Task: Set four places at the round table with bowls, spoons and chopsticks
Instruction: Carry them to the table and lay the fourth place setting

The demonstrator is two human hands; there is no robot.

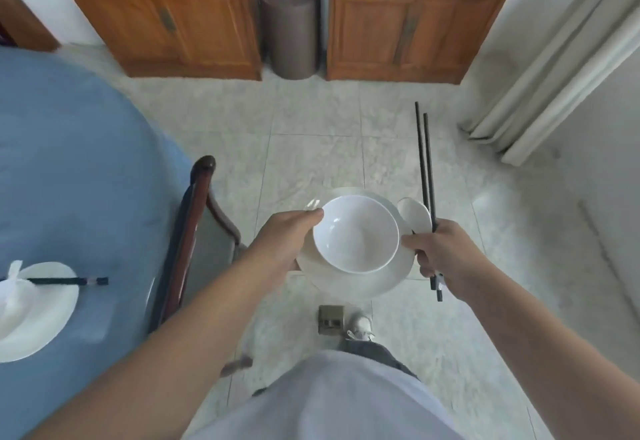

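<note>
I stand over the tiled floor with a white bowl (356, 235) sitting on a white plate (360, 283) held in front of me. My left hand (280, 242) grips the plate's left rim, thumb on the bowl's edge. My right hand (446, 259) holds a pair of black chopsticks (425, 176) pointing away from me and a white spoon (414, 216), beside the plate's right rim. The round table (69, 162) with a blue cloth lies to my left. On it sits a set place: a white plate (38, 311) with black chopsticks (69, 281) across it.
A dark wooden chair (187, 242) stands between me and the table. Two wooden cabinets (173, 23) line the far wall with a grey cylindrical bin (291, 27) between them. A white curtain (561, 68) hangs at the right. A small floor socket (330, 320) lies near my shoe.
</note>
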